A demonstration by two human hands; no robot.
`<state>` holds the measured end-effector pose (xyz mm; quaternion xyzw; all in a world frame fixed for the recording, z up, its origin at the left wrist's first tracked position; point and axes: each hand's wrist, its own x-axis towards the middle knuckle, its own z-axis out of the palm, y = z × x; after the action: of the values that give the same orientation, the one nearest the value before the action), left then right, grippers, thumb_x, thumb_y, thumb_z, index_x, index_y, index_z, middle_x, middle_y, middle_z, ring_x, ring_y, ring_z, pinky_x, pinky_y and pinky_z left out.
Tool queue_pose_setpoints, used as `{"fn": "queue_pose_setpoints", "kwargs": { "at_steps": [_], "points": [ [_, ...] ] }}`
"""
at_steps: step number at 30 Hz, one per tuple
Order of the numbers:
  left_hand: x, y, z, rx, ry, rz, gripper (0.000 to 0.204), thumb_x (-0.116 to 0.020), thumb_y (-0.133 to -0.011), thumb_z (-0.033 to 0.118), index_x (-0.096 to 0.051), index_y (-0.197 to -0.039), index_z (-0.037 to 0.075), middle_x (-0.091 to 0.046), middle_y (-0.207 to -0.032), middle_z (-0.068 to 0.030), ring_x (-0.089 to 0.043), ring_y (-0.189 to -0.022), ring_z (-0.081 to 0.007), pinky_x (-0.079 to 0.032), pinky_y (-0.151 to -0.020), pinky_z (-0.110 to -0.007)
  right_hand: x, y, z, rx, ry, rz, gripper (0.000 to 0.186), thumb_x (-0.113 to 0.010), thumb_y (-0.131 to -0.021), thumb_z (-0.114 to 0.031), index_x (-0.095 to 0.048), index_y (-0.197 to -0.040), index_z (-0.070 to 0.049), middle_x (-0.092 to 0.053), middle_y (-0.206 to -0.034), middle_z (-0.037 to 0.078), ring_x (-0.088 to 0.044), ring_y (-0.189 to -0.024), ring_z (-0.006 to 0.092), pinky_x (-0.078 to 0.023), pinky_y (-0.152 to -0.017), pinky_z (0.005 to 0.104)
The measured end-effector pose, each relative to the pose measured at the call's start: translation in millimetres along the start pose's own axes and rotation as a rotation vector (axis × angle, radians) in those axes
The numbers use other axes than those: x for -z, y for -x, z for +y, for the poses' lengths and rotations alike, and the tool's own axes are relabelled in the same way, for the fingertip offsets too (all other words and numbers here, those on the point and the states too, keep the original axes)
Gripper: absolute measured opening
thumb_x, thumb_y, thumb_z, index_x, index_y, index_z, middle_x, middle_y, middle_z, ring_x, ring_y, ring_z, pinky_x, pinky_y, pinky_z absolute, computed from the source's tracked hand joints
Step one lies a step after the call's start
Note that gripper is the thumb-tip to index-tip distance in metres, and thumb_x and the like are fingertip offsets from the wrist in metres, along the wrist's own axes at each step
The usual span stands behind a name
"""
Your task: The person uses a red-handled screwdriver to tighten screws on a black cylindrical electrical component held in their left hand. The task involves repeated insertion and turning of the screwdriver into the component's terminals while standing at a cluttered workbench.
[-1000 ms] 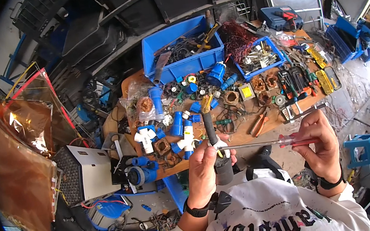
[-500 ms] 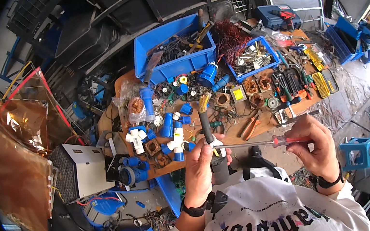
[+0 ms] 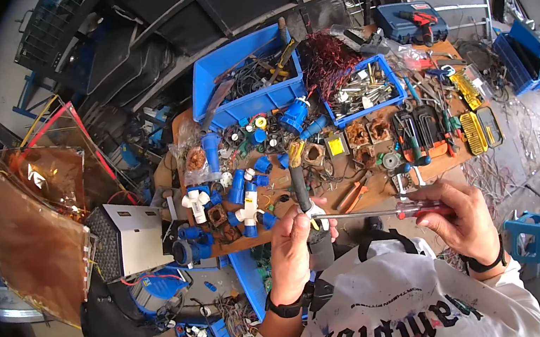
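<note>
My left hand (image 3: 289, 247) is closed around a thick black cable-like piece (image 3: 300, 188), held upright before my chest. Its far end shows yellowish strands, and a small whitish part sits at my fingertips. In my right hand (image 3: 463, 218) is a screwdriver (image 3: 363, 213) with a clear red handle, fingers wrapped around that handle. The shaft lies level, pointing left, and its tip meets the piece beside my left thumb. My fingers hide exactly what the tip touches.
Beyond my hands, the wooden bench (image 3: 274, 238) carries blue and white plug connectors (image 3: 247, 208), orange-handled pliers (image 3: 352, 196), and a yellow bit case (image 3: 471, 132). Farther back stand a large blue bin (image 3: 252, 106) of tools and a blue tray (image 3: 401, 86) of metal parts.
The view has shifted slightly, so the bench contents appear a little farther left. The screwdriver handle has turned a little in my right hand; both grips stay the same.
</note>
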<state>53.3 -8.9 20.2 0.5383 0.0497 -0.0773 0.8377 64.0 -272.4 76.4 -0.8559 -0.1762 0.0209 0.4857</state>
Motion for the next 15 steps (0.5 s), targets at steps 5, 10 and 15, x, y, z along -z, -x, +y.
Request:
{"fn": "queue_pose_setpoints", "kwargs": {
  "at_steps": [5,10,15],
  "points": [
    [-31.1,-3.8,-18.3,-0.003,-0.05,0.053,0.039,-0.049,-0.098,0.032,-0.055,-0.117,-0.001,-0.064,-0.087,-0.0093,-0.061,-0.073,-0.0132,-0.051,-0.068,-0.027,29.8,-3.3,26.5,0.156,-0.022,0.045,0.028,-0.079,-0.069,-0.007,-0.066,-0.093,-0.003,-0.065,-0.084,0.009,-0.064,-0.072,0.0223,-0.051,-0.062,0.0312],
    [-54.8,-8.8,-18.9,0.01,-0.09,0.09,0.05,-0.05,-0.095,0.042,-0.055,-0.115,-0.003,-0.063,-0.089,-0.0109,-0.062,-0.075,-0.0168,-0.052,-0.066,-0.03,41.5,-0.6,42.7,0.234,-0.029,0.085,0.026,-0.08,-0.066,-0.002,-0.068,-0.09,-0.006,-0.062,-0.086,0.007,-0.062,-0.077,0.0211,-0.051,-0.062,0.0312],
    [-61.3,-6.4,-19.1,-0.005,-0.073,0.105,0.049,-0.047,-0.097,0.041,-0.053,-0.117,-0.003,-0.063,-0.088,-0.0106,-0.062,-0.075,-0.0168,-0.052,-0.066,-0.03,58.6,-5.4,33.4,0.146,-0.019,-0.054,0.033,-0.076,-0.076,-0.019,-0.063,-0.101,-0.002,-0.064,-0.094,0.013,-0.065,-0.081,0.0289,-0.053,-0.069,0.0352]
  ]
}}
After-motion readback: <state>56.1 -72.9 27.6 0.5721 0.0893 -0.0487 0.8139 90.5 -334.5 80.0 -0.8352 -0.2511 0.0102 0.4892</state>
